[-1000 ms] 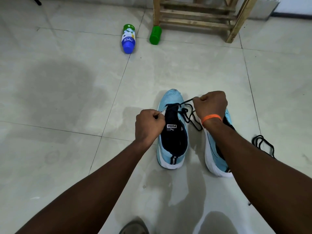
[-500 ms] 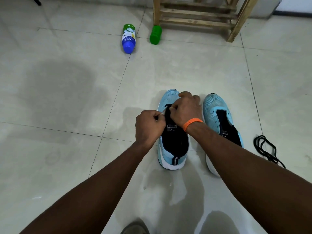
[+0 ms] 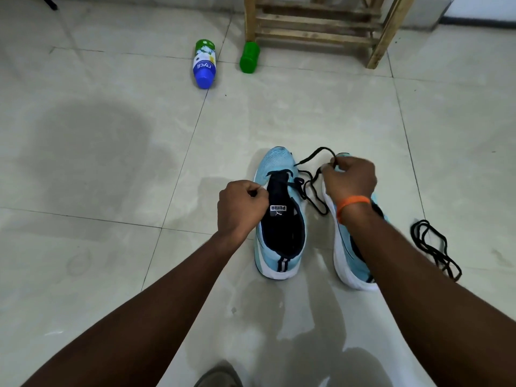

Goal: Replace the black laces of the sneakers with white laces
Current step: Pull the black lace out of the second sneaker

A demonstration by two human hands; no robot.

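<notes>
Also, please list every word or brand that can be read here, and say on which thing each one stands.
"PUMA": on the white tag on the tongue of the sneaker, seen upside down.
"nycil": on the white label of the blue bottle lying on its side.
The small print on the green end of the blue bottle is too small to read.
No other text is visible.

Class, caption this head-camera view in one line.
Right hand pinches the black lace of a blue sneaker; left hand grips its edge.

pale tiled floor (image 3: pixel 307 113) (glossy), wooden rack (image 3: pixel 318 26)
</notes>
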